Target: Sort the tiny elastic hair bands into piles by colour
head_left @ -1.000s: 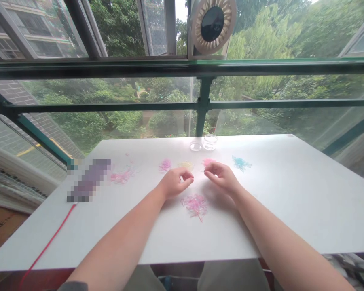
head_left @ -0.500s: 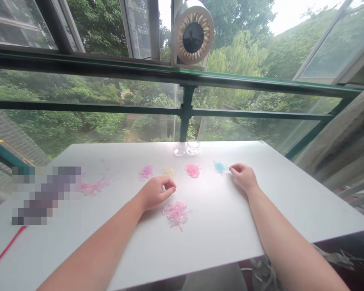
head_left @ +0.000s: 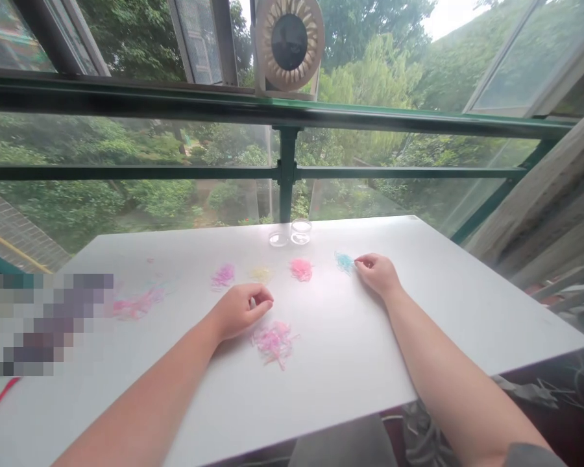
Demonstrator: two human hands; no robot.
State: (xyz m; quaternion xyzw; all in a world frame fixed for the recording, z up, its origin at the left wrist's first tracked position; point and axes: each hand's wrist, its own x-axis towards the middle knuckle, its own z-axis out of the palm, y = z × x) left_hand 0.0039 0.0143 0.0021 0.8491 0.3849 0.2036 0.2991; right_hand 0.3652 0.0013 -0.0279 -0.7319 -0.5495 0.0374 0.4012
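My left hand rests just above and left of a mixed pink pile of small thin pieces, thumb and index finger pinched; anything between them is too small to tell. My right hand is closed at the right edge of a blue pile, its fingertips by the pieces, and what they hold is hidden. A red-pink pile, a pale yellow pile and a purple pile lie in a row to the left of the blue one.
Two clear round containers stand at the back of the white table. Another pink pile lies at the left, beside a blurred-out object with a red cord. Behind the table runs a green railing.
The view has shifted slightly, so the table and piles appear further left. Both hands keep nearly the same places beside the piles.
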